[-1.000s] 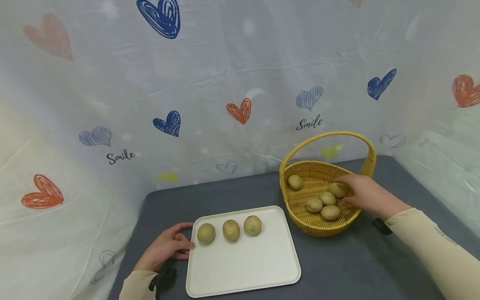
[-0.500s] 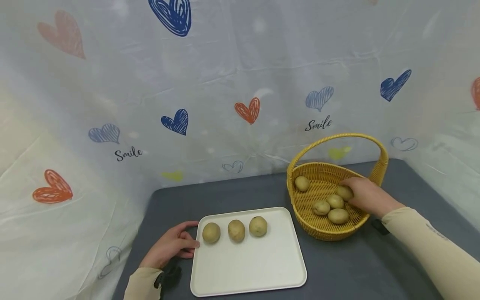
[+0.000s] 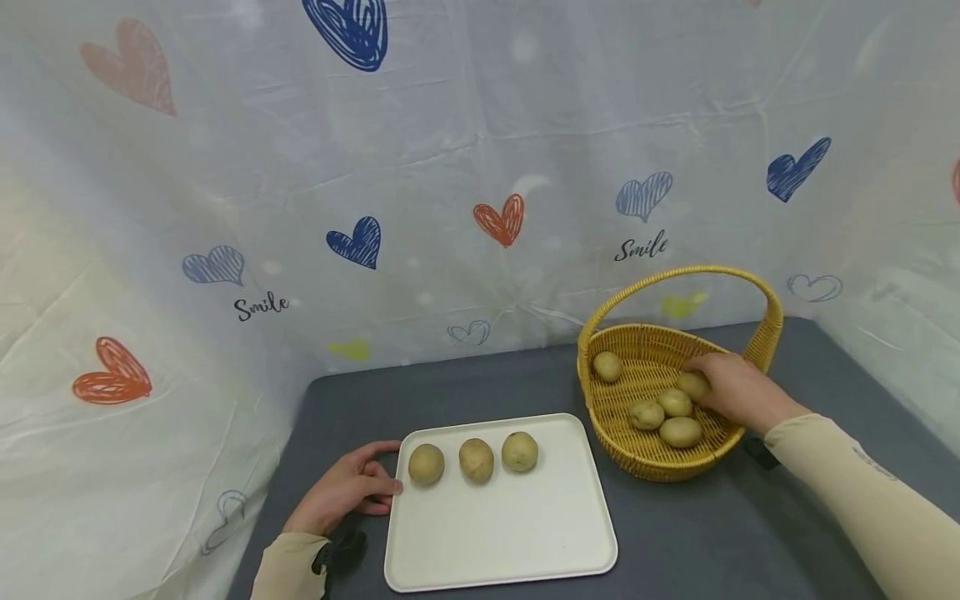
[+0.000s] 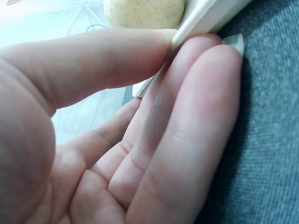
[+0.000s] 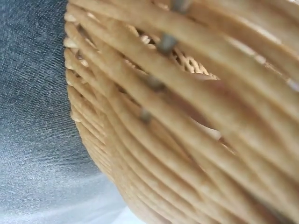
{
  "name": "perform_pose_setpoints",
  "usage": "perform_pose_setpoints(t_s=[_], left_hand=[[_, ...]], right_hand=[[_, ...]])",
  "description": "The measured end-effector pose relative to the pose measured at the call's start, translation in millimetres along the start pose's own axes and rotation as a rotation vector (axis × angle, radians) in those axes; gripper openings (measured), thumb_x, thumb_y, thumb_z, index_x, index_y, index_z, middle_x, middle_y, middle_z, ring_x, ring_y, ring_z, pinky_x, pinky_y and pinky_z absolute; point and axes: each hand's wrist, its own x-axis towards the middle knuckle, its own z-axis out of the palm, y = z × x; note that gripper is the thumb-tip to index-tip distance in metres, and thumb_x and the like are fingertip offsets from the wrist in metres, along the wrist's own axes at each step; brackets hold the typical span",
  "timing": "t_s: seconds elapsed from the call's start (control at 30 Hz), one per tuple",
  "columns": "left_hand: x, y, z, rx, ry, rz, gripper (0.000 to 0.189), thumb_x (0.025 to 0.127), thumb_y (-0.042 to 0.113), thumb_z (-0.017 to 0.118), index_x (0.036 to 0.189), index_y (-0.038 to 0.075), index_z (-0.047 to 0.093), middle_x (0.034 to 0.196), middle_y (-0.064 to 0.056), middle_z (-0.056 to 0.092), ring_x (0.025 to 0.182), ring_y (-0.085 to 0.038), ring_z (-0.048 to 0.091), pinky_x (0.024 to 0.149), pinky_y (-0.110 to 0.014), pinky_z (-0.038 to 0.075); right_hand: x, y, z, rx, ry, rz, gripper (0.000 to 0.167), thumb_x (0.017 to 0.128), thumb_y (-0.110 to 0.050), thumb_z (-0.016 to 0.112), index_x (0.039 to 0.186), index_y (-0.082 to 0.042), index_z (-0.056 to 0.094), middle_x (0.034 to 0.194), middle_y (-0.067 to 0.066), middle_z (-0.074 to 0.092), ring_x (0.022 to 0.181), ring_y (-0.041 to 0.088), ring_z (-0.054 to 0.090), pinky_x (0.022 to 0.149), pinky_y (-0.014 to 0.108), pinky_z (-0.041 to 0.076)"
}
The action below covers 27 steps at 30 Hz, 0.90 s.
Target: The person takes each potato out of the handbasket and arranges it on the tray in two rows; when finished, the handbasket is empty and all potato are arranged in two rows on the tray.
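My left hand (image 3: 345, 492) pinches the left edge of a white rectangular tray (image 3: 502, 533); in the left wrist view the thumb lies on the rim (image 4: 189, 28) and the fingertips sit against its outer side. Three potatoes stand in a row along the tray's far side, the leftmost potato (image 3: 426, 465) nearest that hand. At the right, my right hand (image 3: 738, 390) reaches over the side of a yellow wicker basket (image 3: 652, 471) and grips a potato (image 3: 692, 385). Several more potatoes lie in the basket. Its woven wall (image 5: 140, 135) hides most of the hand in the right wrist view.
Tray and basket stand side by side on a dark grey tabletop (image 3: 420, 392). The basket's tall arched handle (image 3: 678, 271) rises over it. A white curtain (image 3: 420, 150) printed with hearts hangs behind and at both sides.
The right fingers have closed in around the potato at the basket's right side. The head view has shifted, so everything appears slightly farther right. The left hand keeps its hold on the tray.
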Motion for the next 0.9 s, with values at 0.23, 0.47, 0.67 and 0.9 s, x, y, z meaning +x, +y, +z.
perform_pose_setpoints(t_s=[0.23, 0.47, 0.67, 0.9], left_hand=[[-2.4, -3.1, -1.8, -0.005, 0.005, 0.003, 0.088, 0.092, 0.020, 0.087, 0.166, 0.008, 0.040, 0.090, -0.007, 0.075, 0.081, -0.021, 0.077, 0.073, -0.039, 0.067], [-1.8, -3.3, -2.6, -0.008, 0.016, 0.002, 0.088, 0.091, 0.020, 0.088, 0.165, 0.010, 0.042, 0.089, -0.008, 0.074, 0.080, -0.022, 0.077, 0.072, -0.038, 0.067], [0.1, -3.1, -2.4, -0.008, 0.015, 0.014, 0.088, 0.090, 0.020, 0.089, 0.164, 0.010, 0.043, 0.089, -0.008, 0.074, 0.079, -0.021, 0.076, 0.071, -0.038, 0.067], [1.3, -1.0, -0.8, 0.005, 0.023, 0.016, 0.087, 0.089, 0.020, 0.090, 0.163, 0.010, 0.045, 0.091, -0.009, 0.075, 0.078, -0.020, 0.075, 0.071, -0.037, 0.066]], right_hand=[[-4.3, -14.5, -16.4, 0.013, 0.012, 0.025, 0.034, 0.093, -0.008, 0.077, 0.125, 0.004, 0.076, 0.114, 0.021, 0.079, 0.105, 0.044, 0.074, 0.090, 0.061, 0.058], [-12.9, -42.4, -34.0, 0.038, 0.015, 0.037, 0.046, 0.091, -0.012, 0.083, 0.131, 0.007, 0.071, 0.122, 0.026, 0.076, 0.113, 0.047, 0.071, 0.092, 0.063, 0.057], [-22.3, -81.5, -30.6, 0.069, 0.084, -0.023, 0.053, 0.085, -0.018, 0.092, 0.129, 0.004, 0.074, 0.116, 0.019, 0.078, 0.102, 0.035, 0.073, 0.084, 0.054, 0.059], [-28.1, -134.8, -14.3, 0.120, 0.117, -0.065, 0.051, 0.083, -0.021, 0.095, 0.128, -0.003, 0.076, 0.117, 0.011, 0.078, 0.094, 0.021, 0.073, 0.077, 0.041, 0.061]])
